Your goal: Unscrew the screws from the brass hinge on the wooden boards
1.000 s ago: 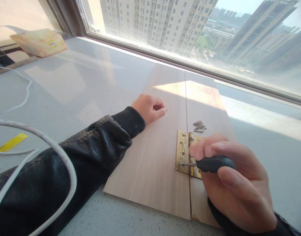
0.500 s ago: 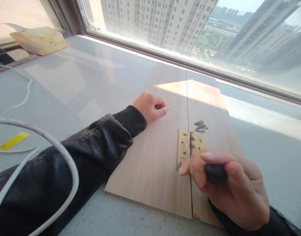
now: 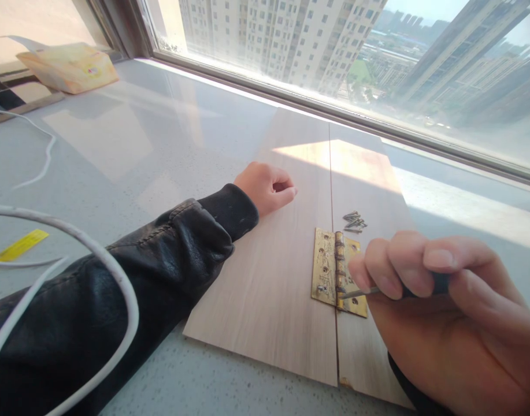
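Observation:
My right hand (image 3: 438,289) is wrapped round the black handle of a screwdriver (image 3: 363,292). Its thin metal shaft points left, the tip over the lower part of a worn brass hinge (image 3: 326,263). That hinge lies open across the seam between two pale wooden boards (image 3: 256,294). One screw (image 3: 321,289) stands in the lowest hole of the left leaf. A small pile of screws (image 3: 355,221) lies on the right board just above the hinge. My left hand (image 3: 265,188) rests on the left board, fingers curled closed, with nothing visible in them.
Across the left foreground loops a white cable (image 3: 126,289), in front of my left sleeve. A yellow tag (image 3: 22,245) is near it. On the speckled sill (image 3: 160,370) stands a soft yellowish packet (image 3: 69,66) in the far left corner. The window (image 3: 265,46) borders the far side.
My right hand has moved right and tipped over, so the screwdriver now lies nearly level and its shaft shows. More of the hinge and the screw are uncovered. My left hand stays put.

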The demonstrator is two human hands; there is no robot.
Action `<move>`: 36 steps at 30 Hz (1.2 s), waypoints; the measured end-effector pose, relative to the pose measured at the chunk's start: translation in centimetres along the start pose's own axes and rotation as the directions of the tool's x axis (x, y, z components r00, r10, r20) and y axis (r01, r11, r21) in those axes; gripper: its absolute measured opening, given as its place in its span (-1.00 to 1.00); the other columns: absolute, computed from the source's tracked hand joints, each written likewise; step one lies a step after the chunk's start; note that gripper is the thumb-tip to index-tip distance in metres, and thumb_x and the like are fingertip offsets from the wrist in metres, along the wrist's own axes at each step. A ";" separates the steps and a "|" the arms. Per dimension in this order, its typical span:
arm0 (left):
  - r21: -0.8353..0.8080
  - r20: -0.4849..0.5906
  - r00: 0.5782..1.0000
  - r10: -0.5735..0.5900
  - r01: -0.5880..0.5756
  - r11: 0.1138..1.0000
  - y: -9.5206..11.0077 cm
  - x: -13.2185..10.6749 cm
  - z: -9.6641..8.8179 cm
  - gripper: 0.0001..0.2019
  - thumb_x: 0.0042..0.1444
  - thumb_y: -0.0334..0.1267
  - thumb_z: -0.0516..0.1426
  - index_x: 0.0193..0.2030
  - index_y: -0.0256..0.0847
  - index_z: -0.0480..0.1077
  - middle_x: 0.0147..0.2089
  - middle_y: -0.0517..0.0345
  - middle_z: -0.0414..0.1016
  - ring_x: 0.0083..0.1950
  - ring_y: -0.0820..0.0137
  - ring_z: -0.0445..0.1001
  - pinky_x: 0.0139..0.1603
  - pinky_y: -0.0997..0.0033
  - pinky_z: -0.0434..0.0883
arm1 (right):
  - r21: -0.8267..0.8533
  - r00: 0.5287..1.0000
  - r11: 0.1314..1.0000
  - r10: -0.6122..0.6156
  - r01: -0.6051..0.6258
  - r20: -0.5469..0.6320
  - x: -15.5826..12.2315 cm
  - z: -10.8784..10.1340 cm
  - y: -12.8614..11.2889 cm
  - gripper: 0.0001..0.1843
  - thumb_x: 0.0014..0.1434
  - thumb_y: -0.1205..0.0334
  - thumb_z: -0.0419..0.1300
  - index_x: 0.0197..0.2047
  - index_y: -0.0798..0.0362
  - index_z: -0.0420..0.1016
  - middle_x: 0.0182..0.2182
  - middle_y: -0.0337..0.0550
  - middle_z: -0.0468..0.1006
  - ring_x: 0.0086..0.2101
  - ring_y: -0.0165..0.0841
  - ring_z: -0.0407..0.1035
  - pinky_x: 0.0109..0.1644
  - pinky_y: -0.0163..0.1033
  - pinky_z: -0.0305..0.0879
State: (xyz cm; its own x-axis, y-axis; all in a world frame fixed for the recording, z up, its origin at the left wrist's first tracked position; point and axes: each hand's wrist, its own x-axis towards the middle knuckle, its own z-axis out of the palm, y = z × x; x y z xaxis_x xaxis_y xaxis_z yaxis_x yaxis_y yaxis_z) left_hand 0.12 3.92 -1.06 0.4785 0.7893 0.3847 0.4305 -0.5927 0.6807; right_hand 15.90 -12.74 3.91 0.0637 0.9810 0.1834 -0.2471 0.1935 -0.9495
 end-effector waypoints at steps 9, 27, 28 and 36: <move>0.000 0.000 1.000 -0.003 0.003 1.000 0.0 0.0 0.0 -0.81 0.01 -0.29 0.15 -0.47 -0.34 0.54 -0.60 0.18 0.40 -0.55 0.55 0.24 -0.51 0.51 0.17 | 0.086 0.998 0.995 0.056 -0.057 0.008 -0.3 0.1 0.9 -0.85 0.17 0.29 0.05 -0.36 0.01 0.43 -0.51 -0.27 0.23 -0.40 -0.41 0.15 -0.29 -0.23 0.18; 0.002 0.006 1.000 -0.005 0.005 1.000 0.0 0.0 0.0 -0.81 0.01 -0.28 0.14 -0.47 -0.34 0.54 -0.61 0.21 0.38 -0.55 0.55 0.25 -0.50 0.50 0.17 | 0.039 0.999 0.999 0.031 -0.031 0.015 -0.6 0.3 0.7 -0.85 0.20 0.24 0.07 -0.37 0.01 0.44 -0.51 -0.26 0.28 -0.42 -0.41 0.19 -0.36 -0.25 0.18; 0.003 0.007 1.000 -0.007 0.007 1.000 0.0 0.0 0.0 -0.81 0.01 -0.28 0.14 -0.47 -0.34 0.54 -0.61 0.21 0.38 -0.55 0.55 0.25 -0.50 0.50 0.17 | 0.027 1.000 0.999 0.025 -0.025 0.015 -0.6 0.3 0.8 -0.85 0.20 0.24 0.07 -0.35 0.00 0.44 -0.49 -0.26 0.29 -0.39 -0.40 0.21 -0.33 -0.24 0.19; -0.005 0.005 1.000 -0.016 0.016 1.000 0.0 0.1 -0.1 -0.81 0.00 -0.27 0.15 -0.48 -0.33 0.54 -0.61 0.21 0.38 -0.55 0.56 0.24 -0.50 0.50 0.16 | -0.104 0.997 0.992 -0.078 0.077 -0.003 -0.9 0.3 1.6 -0.89 0.18 0.23 0.20 -0.19 -0.09 0.51 -0.33 -0.25 0.37 -0.29 -0.37 0.27 -0.21 -0.19 0.25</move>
State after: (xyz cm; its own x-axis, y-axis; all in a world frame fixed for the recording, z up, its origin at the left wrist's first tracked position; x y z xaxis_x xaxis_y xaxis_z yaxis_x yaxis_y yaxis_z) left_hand 0.12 3.98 -0.97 0.4754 0.7980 0.3704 0.4345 -0.5791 0.6898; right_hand 15.16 -13.27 2.33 0.0860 0.9629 0.2557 -0.1395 0.2658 -0.9539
